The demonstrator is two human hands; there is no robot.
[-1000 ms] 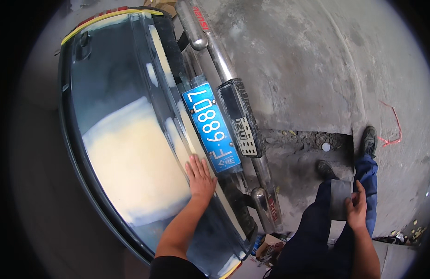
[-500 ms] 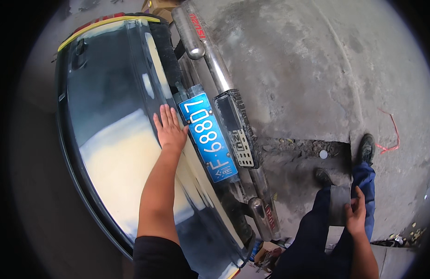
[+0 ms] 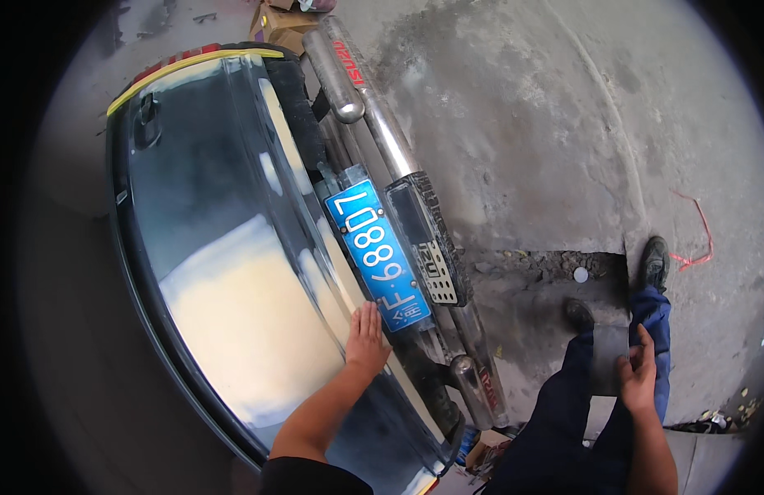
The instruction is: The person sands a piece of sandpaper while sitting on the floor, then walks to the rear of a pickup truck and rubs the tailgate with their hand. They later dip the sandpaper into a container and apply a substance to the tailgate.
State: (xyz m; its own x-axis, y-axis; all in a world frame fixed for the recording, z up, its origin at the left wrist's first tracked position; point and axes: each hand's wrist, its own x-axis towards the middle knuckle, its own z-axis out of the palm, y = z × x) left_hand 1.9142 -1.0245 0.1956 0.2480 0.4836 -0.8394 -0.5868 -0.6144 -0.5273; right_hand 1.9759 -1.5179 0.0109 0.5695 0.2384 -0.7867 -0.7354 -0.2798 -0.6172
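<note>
While the person's left hand [image 3: 366,338] lies flat and unclenched at the cream-streaked lower edge of a dark vehicle panel [image 3: 192,173], just beside a blue license plate [image 3: 380,256], the right hand [image 3: 640,379] grasps a gray block [image 3: 610,359] by its right-hand edge, well apart from the panel and above the person's dark blue trousers [image 3: 555,404]. A broad cream patch [image 3: 250,322] spreads across the panel to the left of the left hand. Because the right hand appears to pinch only one edge of the block, it could slip if that hold loosened, and might drop to the concrete floor [image 3: 547,132]. The footing looks risky too: one dark shoe [image 3: 656,256] stands at the right side of a broken hole [image 3: 555,268], and a careless step could turn an ankle on its rim. The left fingertips [image 3: 368,308], so near the plate, could be scraped by its edge if they slid sideways. How firmly the left palm presses cannot be told, nor whether the block touches the trousers behind it. Any right-hand fingers behind the block are hidden, and the block's underside is out of sight. The other shoe [image 3: 578,313] is dim against the dark ground, the left sleeve [image 3: 316,477] is cut off at the lower edge, and the left forearm [image 3: 320,417] covers part of the panel.
</note>
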